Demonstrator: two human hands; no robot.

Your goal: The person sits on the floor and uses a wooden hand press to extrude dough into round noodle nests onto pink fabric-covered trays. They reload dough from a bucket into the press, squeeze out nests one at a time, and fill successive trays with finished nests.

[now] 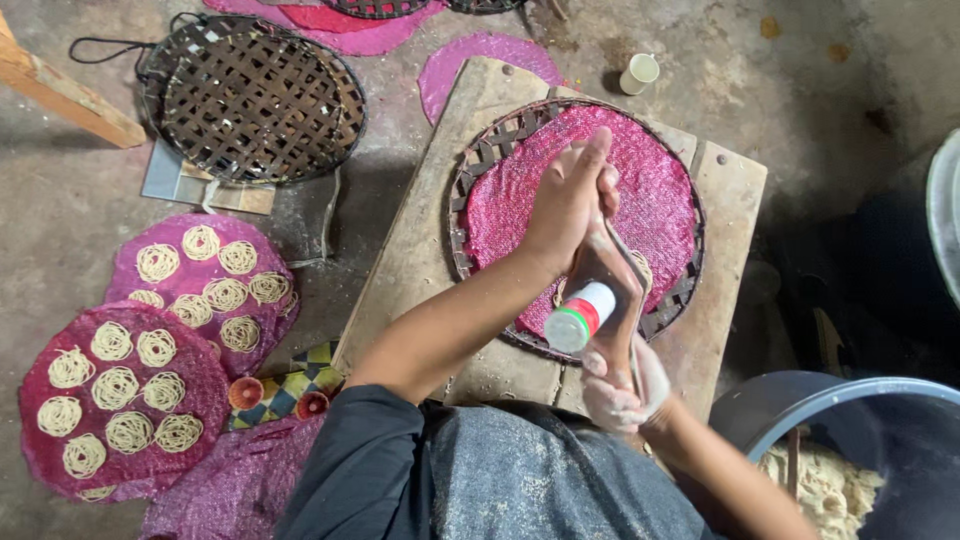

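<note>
I see my left hand (570, 195) wrapped over the top of a wooden noodle press (605, 290), fingers pressed together and curled round it, while my dough-dusted right hand (622, 385) grips its lower end, fingers closed about the wood, beside a white bottle with a red band and green cap (580, 316). The press hangs over a round pink mesh mat (650, 190) on a dark woven tray (480, 165), on a rough wooden board (420, 260). At my left lie pink mats with pale coiled noodle nests (120, 385); a grey tub of crumbly dough (825, 485) sits lower right.
</note>
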